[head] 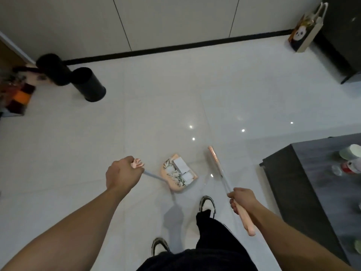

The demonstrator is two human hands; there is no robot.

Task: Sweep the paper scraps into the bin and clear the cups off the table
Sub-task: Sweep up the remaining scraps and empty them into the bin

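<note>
Left hand [122,174]: closed around the pink top of the dustpan handle, at 9 o'clock from the pan.
Dustpan [176,176]: pink, on the white floor [136,118] just ahead of the shoes; thin pale shaft running up to the left hand.
Paper scraps [180,165]: white pieces, some with dark print, lying inside the dustpan; none seen loose on the floor.
Right hand [242,198]: wrapped around the broom shaft where the white rod meets the pink grip.
Broom [214,157]: pink head at 3 o'clock from the dustpan, near it but apart; contact with the floor not clear.
Bin [89,84]: black cylinder at 10 o'clock, well apart from the dustpan, beside a second dark blurred cylinder [52,68] near the wall.
Table [304,173]: dark grey, at 3 o'clock on the right edge.
Cups [349,152]: on the table top, blurred; a pale green one farthest, others beside it, count uncertain.
Paper bag [301,36]: panda print, at 1 o'clock, standing by the dark cabinet.
</note>
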